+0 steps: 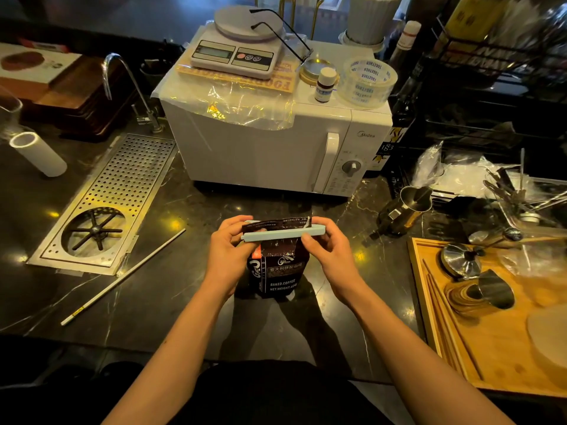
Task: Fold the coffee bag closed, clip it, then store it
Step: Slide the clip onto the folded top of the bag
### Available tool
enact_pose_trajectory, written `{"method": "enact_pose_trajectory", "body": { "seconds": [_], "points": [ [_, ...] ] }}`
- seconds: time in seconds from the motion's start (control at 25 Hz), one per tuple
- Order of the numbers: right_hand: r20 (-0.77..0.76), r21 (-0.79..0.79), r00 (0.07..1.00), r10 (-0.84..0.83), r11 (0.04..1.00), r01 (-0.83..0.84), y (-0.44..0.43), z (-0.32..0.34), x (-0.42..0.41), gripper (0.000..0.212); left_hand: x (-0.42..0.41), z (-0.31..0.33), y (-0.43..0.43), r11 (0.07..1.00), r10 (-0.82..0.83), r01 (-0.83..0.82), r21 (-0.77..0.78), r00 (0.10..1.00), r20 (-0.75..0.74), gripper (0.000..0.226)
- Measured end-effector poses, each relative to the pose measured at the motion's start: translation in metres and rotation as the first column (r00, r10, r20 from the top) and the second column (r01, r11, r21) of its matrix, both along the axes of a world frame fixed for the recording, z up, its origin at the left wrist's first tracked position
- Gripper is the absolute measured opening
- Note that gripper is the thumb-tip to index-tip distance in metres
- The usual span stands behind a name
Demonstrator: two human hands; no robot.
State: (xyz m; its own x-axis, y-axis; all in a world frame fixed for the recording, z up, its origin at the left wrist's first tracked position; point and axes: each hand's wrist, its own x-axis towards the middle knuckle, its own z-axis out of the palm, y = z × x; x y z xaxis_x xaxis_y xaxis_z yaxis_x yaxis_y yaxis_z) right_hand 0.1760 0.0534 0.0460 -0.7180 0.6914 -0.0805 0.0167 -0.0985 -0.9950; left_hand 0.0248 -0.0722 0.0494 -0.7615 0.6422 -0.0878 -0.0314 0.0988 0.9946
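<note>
A dark brown coffee bag [277,273] stands upright on the black marble counter in the middle of the head view. Its top is folded flat, and a long pale blue clip [282,234] lies across the fold. My left hand [228,250] grips the left end of the clip and the bag's top corner. My right hand [326,248] pinches the right end of the clip. The flattened bag top sticks up a little behind the clip.
A white microwave [270,148] with a scale on top stands right behind the bag. A perforated metal drain tray [122,191] and a thin white stick [122,274] lie to the left. A wooden tray [491,348] with metal cups sits at the right.
</note>
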Motion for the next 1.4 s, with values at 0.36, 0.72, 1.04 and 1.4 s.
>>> {"method": "enact_pose_trajectory", "body": {
  "seconds": [0.36, 0.72, 1.04, 1.4],
  "points": [
    [0.122, 0.091, 0.955, 0.270, 0.955, -0.282, 0.013, 0.015, -0.007, 0.024, 0.004, 0.002, -0.003, 0.999, -0.038, 0.037, -0.015, 0.994, -0.106, 0.036],
    [0.057, 0.056, 0.983, 0.176, 0.982, -0.180, -0.001, 0.014, -0.009, 0.018, 0.005, 0.001, -0.004, 0.998, -0.049, 0.043, -0.039, 0.987, -0.156, 0.021],
    [0.070, 0.070, 0.986, 0.154, 0.985, -0.159, 0.003, 0.012, -0.009, 0.023, -0.009, 0.003, -0.011, 0.997, -0.061, 0.049, -0.063, 0.978, -0.201, 0.052],
    [0.091, 0.112, 0.988, 0.127, 0.984, -0.137, 0.005, 0.012, -0.012, 0.023, -0.031, 0.009, -0.027, 0.983, -0.178, 0.168, -0.079, 0.975, -0.133, 0.041]
  ]
}}
